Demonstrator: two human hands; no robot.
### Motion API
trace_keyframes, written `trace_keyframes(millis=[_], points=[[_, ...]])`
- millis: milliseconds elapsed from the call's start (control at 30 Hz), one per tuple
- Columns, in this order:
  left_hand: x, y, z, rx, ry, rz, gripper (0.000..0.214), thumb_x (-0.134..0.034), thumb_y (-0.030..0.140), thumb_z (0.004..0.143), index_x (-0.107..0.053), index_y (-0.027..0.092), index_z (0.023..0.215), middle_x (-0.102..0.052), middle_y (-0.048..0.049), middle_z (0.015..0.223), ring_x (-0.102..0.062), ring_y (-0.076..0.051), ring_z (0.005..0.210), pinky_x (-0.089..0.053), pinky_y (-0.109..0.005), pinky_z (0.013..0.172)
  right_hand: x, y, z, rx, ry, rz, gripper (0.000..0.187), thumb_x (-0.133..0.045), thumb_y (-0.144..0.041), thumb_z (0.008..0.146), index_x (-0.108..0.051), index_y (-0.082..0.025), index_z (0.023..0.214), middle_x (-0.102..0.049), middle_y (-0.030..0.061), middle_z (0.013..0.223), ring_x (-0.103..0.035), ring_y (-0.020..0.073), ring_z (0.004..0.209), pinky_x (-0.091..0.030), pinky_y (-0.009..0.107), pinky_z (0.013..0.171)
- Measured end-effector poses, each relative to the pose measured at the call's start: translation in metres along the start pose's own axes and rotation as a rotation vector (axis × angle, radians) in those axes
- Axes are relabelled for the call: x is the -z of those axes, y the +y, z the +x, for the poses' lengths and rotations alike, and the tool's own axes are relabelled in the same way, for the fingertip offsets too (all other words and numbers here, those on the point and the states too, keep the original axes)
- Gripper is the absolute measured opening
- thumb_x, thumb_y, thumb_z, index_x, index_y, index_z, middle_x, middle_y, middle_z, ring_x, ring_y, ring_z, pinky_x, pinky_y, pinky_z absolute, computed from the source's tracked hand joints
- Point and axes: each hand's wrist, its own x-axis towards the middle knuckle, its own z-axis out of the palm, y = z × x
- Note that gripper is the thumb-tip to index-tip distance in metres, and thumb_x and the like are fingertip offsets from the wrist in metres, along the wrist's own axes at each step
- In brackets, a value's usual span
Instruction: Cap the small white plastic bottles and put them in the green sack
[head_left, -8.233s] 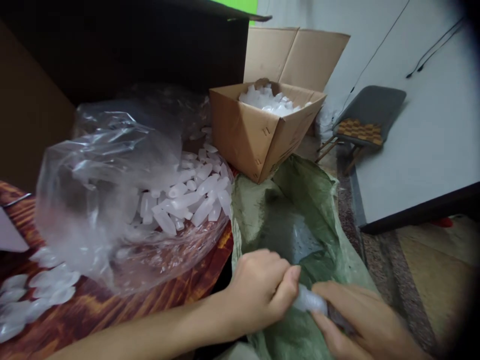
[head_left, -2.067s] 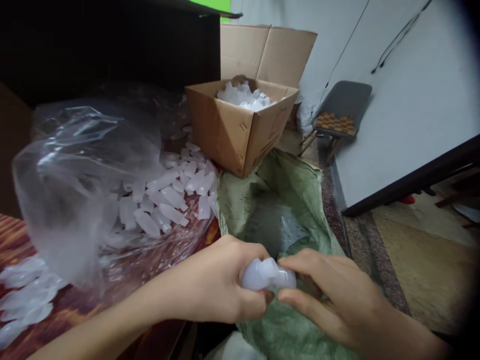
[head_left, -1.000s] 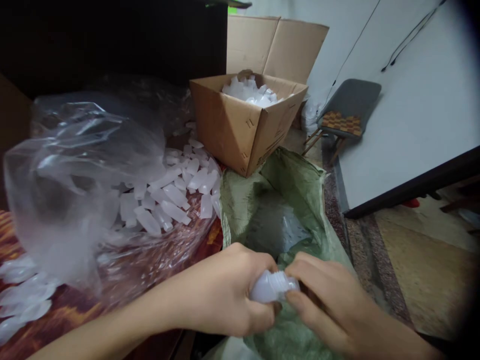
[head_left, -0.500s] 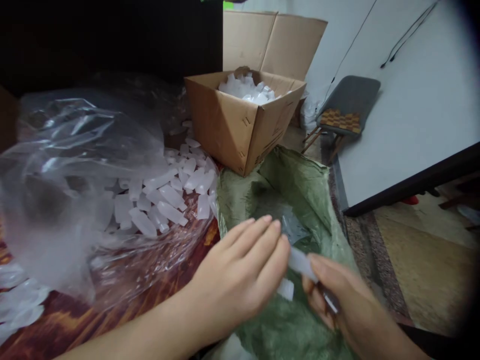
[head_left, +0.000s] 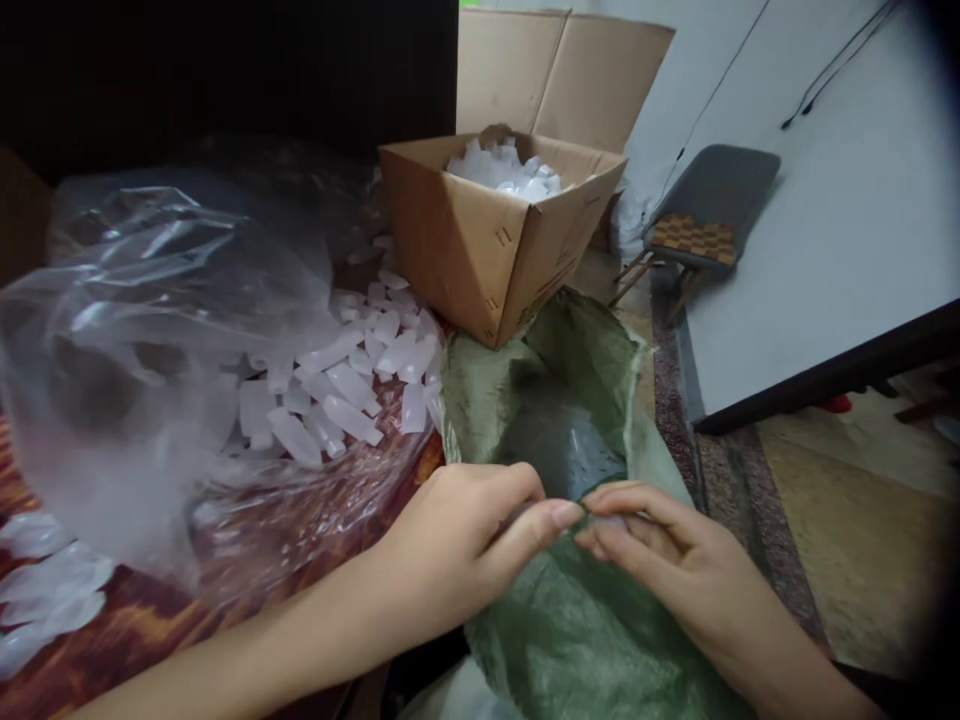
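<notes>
My left hand and my right hand meet fingertip to fingertip at the near rim of a green woven sack. Both are closed, with a bit of green sack edge showing between the pinched fingers. A pale sliver shows under the fingers of each hand; what it is, I cannot make out. Inside the sack's mouth lies clear plastic film. To the left, many translucent white plastic pieces, flat and tapered, are spread on clear plastic sheeting.
Behind the sack stands an open cardboard box filled with similar white pieces. More pieces lie on the red patterned surface at lower left. A grey chair with a checkered cushion stands by the white wall.
Earlier my right hand held a white plastic piece and a thin dark-handled tool, with my left hand flat beside it. Now both hands pinch at the sack's rim; piece and tool no longer show clearly.
</notes>
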Motion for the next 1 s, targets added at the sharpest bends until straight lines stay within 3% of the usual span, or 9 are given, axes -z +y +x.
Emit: trace_keyframes(millis=[100, 267, 500, 633, 700, 800, 867, 933, 1000], points=[[-0.002, 0.001, 0.000, 0.007, -0.017, -0.109, 0.047, -0.033, 0.043, 0.102, -0.039, 0.016, 0.064, -0.039, 0.0052, 0.058, -0.038, -0.006, 0.053, -0.025, -0.022, 0.052, -0.003, -0.013, -0.006, 0.326, 0.045, -0.152, 0.015, -0.064, -0.026, 0.086, -0.068, -0.028, 0.101, -0.066, 0.0023, 0.107, -0.068, 0.0131, 0.098, -0.056, 0.017, 0.079], [-0.006, 0.004, -0.003, 0.114, -0.121, -0.269, 0.054, -0.027, 0.051, 0.101, -0.040, 0.015, 0.062, -0.034, 0.0047, 0.056, -0.033, -0.006, 0.052, -0.023, -0.022, 0.049, -0.007, -0.026, -0.012, 0.705, -0.014, -0.388, 0.025, -0.059, -0.009, 0.087, -0.062, -0.022, 0.108, -0.068, 0.0015, 0.105, -0.066, 0.0080, 0.100, -0.051, 0.012, 0.090], [-0.004, 0.008, -0.003, 0.225, -0.212, -0.397, 0.060, -0.027, 0.059, 0.098, -0.045, 0.015, 0.061, -0.046, 0.0019, 0.055, -0.042, -0.007, 0.052, -0.031, -0.017, 0.047, -0.006, -0.021, -0.018, 0.933, -0.014, -0.575, 0.029, -0.054, -0.008, 0.090, -0.053, -0.017, 0.118, -0.069, 0.0055, 0.108, -0.065, 0.0113, 0.104, -0.052, 0.018, 0.095], [-0.007, 0.007, -0.003, 0.408, -0.413, -0.553, 0.065, -0.025, 0.069, 0.092, -0.051, 0.016, 0.066, -0.051, 0.0008, 0.050, -0.038, -0.008, 0.036, -0.029, -0.019, 0.034, -0.001, -0.017, -0.024, 1.012, -0.062, -0.628, 0.029, -0.048, -0.005, 0.092, -0.055, -0.018, 0.117, -0.067, 0.0077, 0.114, -0.060, 0.0140, 0.115, -0.053, 0.023, 0.095], [-0.010, 0.008, -0.004, 0.424, -0.432, -0.551, 0.065, -0.022, 0.069, 0.093, -0.052, 0.017, 0.066, -0.051, 0.0008, 0.050, -0.036, -0.009, 0.035, -0.028, -0.020, 0.034, 0.000, -0.018, -0.024, 0.973, -0.080, -0.630, 0.025, -0.049, -0.010, 0.094, -0.053, -0.017, 0.118, -0.068, 0.0077, 0.111, -0.063, 0.0143, 0.110, -0.054, 0.023, 0.091], [-0.015, 0.010, -0.008, 0.242, -0.224, -0.320, 0.059, -0.025, 0.057, 0.098, -0.046, 0.016, 0.061, -0.045, 0.0019, 0.053, -0.039, -0.008, 0.046, -0.029, -0.020, 0.046, -0.003, -0.020, -0.022, 0.760, -0.100, -0.591, 0.016, -0.049, -0.033, 0.098, -0.056, -0.020, 0.105, -0.068, 0.0004, 0.085, -0.067, 0.0111, 0.075, -0.054, 0.019, 0.065], [-0.019, 0.010, -0.010, 0.128, -0.124, -0.159, 0.055, -0.027, 0.050, 0.100, -0.041, 0.016, 0.059, -0.040, 0.0028, 0.053, -0.037, -0.007, 0.050, -0.026, -0.022, 0.051, -0.007, -0.022, -0.020, 0.567, -0.141, -0.543, 0.035, -0.041, -0.045, 0.100, -0.057, -0.021, 0.080, -0.060, -0.0045, 0.063, -0.059, 0.0086, 0.053, -0.046, 0.019, 0.049], [-0.022, 0.010, -0.011, 0.091, -0.125, -0.091, 0.052, -0.028, 0.046, 0.101, -0.037, 0.016, 0.059, -0.036, 0.0035, 0.052, -0.033, -0.007, 0.048, -0.023, -0.024, 0.051, -0.010, -0.022, -0.020, 0.410, -0.191, -0.501, 0.053, -0.029, -0.044, 0.103, -0.048, -0.020, 0.060, -0.050, -0.0055, 0.050, -0.052, 0.0072, 0.045, -0.039, 0.019, 0.044], [-0.023, 0.008, -0.011, 0.083, -0.136, -0.068, 0.051, -0.028, 0.044, 0.101, -0.036, 0.016, 0.059, -0.033, 0.0037, 0.051, -0.031, -0.007, 0.047, -0.021, -0.025, 0.051, -0.008, -0.019, -0.022, 0.341, -0.189, -0.500, 0.054, -0.026, -0.038, 0.104, -0.048, -0.020, 0.058, -0.052, -0.0047, 0.051, -0.053, 0.0072, 0.046, -0.040, 0.018, 0.045]])
